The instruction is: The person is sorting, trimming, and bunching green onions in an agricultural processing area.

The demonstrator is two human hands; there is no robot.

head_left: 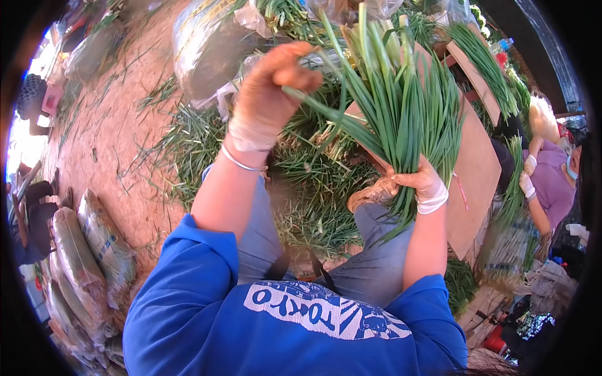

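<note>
My right hand (423, 187), in a thin soiled glove, grips a bunch of garlic chives (401, 119) near its lower end. The long flat green leaves fan upward from it, with paler stalks at the top. Left of the bunch, my left hand (280, 81) is raised, its glove stained orange-brown and slightly blurred. Its fingers are curled closed around a few chive leaves (332, 114) that stick out sideways from the bunch. A brown board (478, 182) lies behind and beside the bunch, by my right knee.
Loose green leaves (320, 200) cover the ground between my legs. A big clear plastic bag (210, 53) stands ahead. Wrapped bundles (78, 250) lie at left on the reddish floor (119, 144). More chives (486, 66) rest at upper right. A co-worker (555, 182) at right holds greens.
</note>
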